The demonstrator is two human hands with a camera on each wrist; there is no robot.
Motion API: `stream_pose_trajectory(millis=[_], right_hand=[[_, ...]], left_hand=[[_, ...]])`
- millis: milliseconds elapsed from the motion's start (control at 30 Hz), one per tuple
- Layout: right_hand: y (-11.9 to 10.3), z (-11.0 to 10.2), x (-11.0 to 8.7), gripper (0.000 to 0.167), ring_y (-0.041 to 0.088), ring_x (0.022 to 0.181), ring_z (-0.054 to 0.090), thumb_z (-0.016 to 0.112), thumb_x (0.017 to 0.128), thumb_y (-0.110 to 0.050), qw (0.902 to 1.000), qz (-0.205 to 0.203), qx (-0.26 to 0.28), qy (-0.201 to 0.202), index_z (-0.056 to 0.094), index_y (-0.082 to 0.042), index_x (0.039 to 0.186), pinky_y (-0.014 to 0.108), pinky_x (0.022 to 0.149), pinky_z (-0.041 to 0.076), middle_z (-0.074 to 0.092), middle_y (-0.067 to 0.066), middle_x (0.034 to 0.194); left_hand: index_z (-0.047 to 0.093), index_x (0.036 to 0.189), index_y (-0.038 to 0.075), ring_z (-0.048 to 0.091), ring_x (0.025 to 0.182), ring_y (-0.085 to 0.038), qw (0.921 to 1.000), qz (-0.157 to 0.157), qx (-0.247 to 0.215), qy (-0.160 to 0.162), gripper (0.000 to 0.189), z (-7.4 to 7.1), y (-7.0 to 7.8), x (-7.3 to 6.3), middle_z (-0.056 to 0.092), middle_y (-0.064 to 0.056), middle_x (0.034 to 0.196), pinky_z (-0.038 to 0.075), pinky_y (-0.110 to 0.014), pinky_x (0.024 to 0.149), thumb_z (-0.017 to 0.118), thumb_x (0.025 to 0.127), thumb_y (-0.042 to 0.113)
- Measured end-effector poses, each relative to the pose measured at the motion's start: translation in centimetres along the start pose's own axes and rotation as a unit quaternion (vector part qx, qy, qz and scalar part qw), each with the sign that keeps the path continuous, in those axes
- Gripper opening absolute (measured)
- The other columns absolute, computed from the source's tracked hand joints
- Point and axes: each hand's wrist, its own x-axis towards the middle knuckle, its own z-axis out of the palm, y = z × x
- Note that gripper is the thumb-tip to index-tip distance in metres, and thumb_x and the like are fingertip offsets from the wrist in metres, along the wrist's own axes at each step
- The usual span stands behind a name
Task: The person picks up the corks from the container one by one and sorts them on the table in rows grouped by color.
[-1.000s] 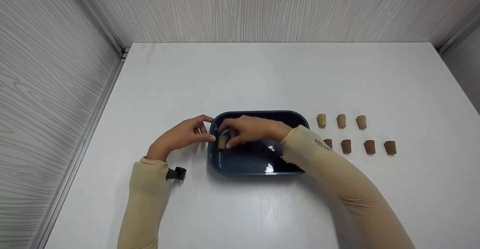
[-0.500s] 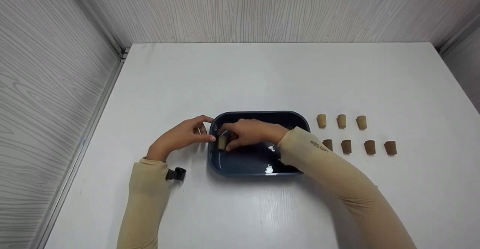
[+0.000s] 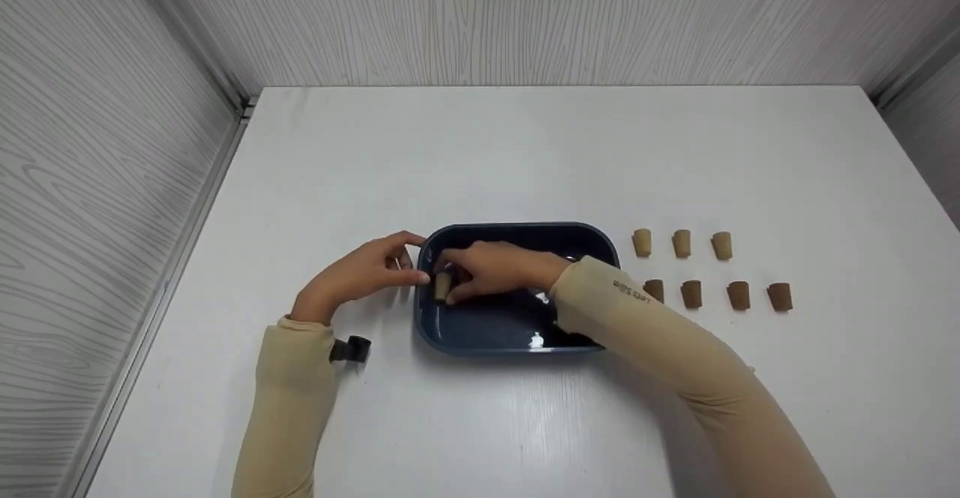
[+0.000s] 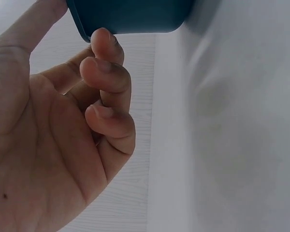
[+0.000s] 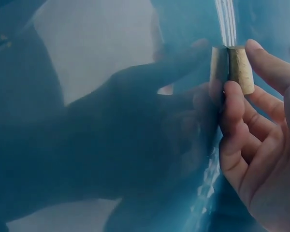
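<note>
In the head view, a dark blue rectangular tray (image 3: 510, 349) lies in front of the person. The left hand (image 3: 363, 273) holds its left side, thumb at the rim and index finger by the far left corner. In the left wrist view its other fingers (image 4: 108, 121) curl loosely below the tray. Inside the tray, the right hand (image 3: 491, 269) pinches a tapered cork stopper (image 5: 241, 72) between thumb and fingers. The stopper stands close to the tray's left inner wall, its reflection beside it in the glossy surface.
Right of the tray lie two rows of stoppers: three light cork stoppers (image 3: 682, 244) and, nearer, several dark brown stoppers (image 3: 739, 295). The right sleeve (image 3: 645, 325) partly covers the leftmost dark one. A black camera mount (image 3: 352, 349) sticks out at the left wrist. Wood-grain panels surround the white table (image 3: 480, 423).
The right hand and the stopper have shifted slightly left and lower within the tray. The left hand keeps its hold on the tray's left side.
</note>
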Motion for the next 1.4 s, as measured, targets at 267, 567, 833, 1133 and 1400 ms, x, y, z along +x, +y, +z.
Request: stream_pose_trajectory(millis=[267,567,833,1133,1400], right_hand=[[-0.3,0.4,0.2,0.042,0.011,0.068,0.057,0.064,0.091,-0.046,0.9983,0.003,-0.053,0.025,0.058,-0.018,0.121,0.036,0.072,0.052,0.066,-0.002,0.081],[-0.3,0.4,0.3,0.045,0.008,0.066,0.056,0.065,0.088,-0.050,0.9980,-0.003,-0.061,0.018,0.060,-0.018,0.119,0.033,0.069,0.050,0.066,-0.005,0.080],[-0.3,0.4,0.4,0.041,0.007,0.063,0.057,0.065,0.089,-0.045,0.9987,-0.014,-0.044,0.021,0.062,-0.017,0.118,0.031,0.067,0.051,0.067,-0.004,0.079],[-0.1,-0.5,-0.2,0.042,0.008,0.069,0.058,0.065,0.090,-0.037,0.9990,-0.040,-0.003,0.021,0.059,-0.013,0.124,0.029,0.069,0.050,0.068,0.000,0.086],[0.2,-1.7,-0.7,0.039,0.011,0.073,0.056,0.063,0.093,-0.032,0.9976,-0.050,0.027,0.039,0.057,-0.014,0.127,0.027,0.070,0.046,0.064,0.002,0.088]], left_hand=[[0.052,0.136,0.023,0.048,0.074,-0.016,1.0000,0.003,0.004,0.001,0.059,0.1,-0.1,-0.1,0.056,-0.003,0.090,0.040,-0.031,0.071,0.070,0.086,0.046],[0.052,0.136,0.022,0.049,0.076,-0.017,1.0000,0.001,0.006,0.001,0.059,-0.1,0.0,-0.1,0.057,-0.003,0.091,0.040,-0.031,0.071,0.070,0.086,0.046],[0.051,0.136,0.021,0.049,0.074,-0.017,1.0000,0.006,-0.003,-0.002,0.058,-0.1,-0.2,0.1,0.057,-0.003,0.089,0.040,-0.031,0.070,0.070,0.086,0.044],[0.052,0.136,0.021,0.049,0.074,-0.017,1.0000,0.006,-0.004,-0.003,0.058,0.0,-0.1,0.3,0.057,-0.003,0.089,0.040,-0.031,0.069,0.070,0.086,0.044],[0.051,0.137,0.022,0.049,0.075,-0.017,0.9999,0.011,0.002,-0.002,0.058,-0.1,-0.2,0.5,0.057,-0.003,0.090,0.041,-0.031,0.070,0.069,0.087,0.045]])
